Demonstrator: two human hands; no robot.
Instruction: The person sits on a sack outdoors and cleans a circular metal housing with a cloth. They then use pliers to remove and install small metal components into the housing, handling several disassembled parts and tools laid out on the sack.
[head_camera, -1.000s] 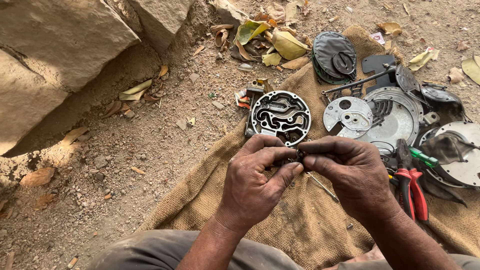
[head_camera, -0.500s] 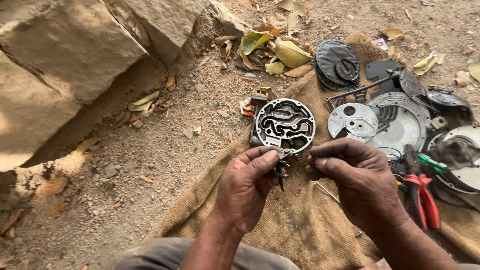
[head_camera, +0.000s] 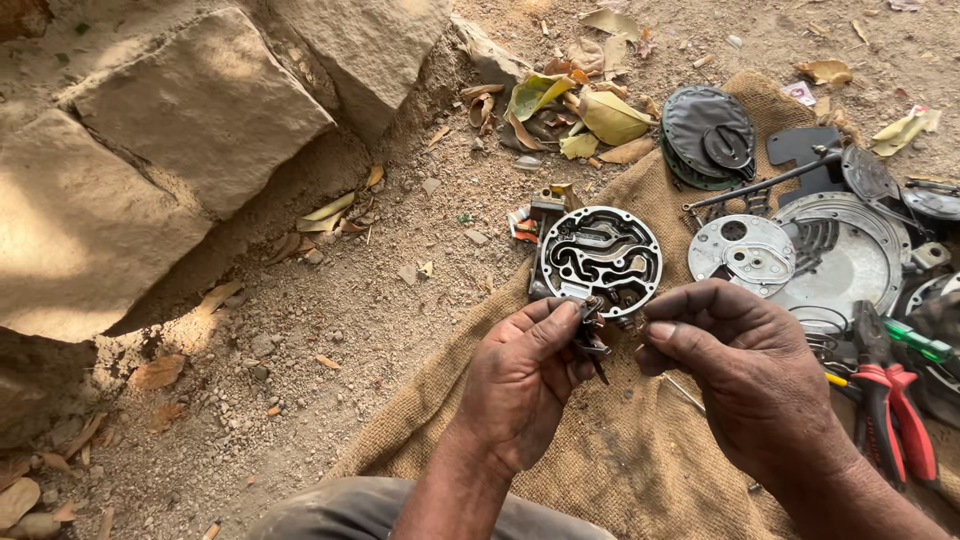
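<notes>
Fingers (head_camera: 560, 325) of the left hand (head_camera: 520, 385) are curled closed around a small dark metal part (head_camera: 592, 340), thumb pressed against the forefinger with the piece pinched between them. Head view, the only view: the part is blackened and irregular, with a thin pointed end hanging below the grip and a pale, brighter bit at its top; finer detail is too small to tell. It is held above the burlap sack (head_camera: 600, 470), just in front of the round cast plate (head_camera: 600, 258). The right hand (head_camera: 750, 375) faces the left, its thumb and forefinger brought together at the other side of the same part; whether they actually grip it or only touch it cannot be told, as the fingertips hide the contact.

The round cast plate lies flat on the sack, silver at the rim, with dark winding channels across its face. To its right lie a thin perforated disc (head_camera: 745, 252) and a larger circular housing (head_camera: 850, 262), the disc partly overlapping the housing. Farther back sits a dark domed cover (head_camera: 705, 130). Red-handled pliers (head_camera: 890, 405) lie near the right wrist, beside a green-handled tool (head_camera: 920, 340). A long dark rod (head_camera: 765, 185) rests at a slant above the disc.

The sack is spread on sandy ground (head_camera: 380, 300) strewn with dry leaves (head_camera: 600, 115); large stone blocks (head_camera: 190, 110) fill the upper left.
</notes>
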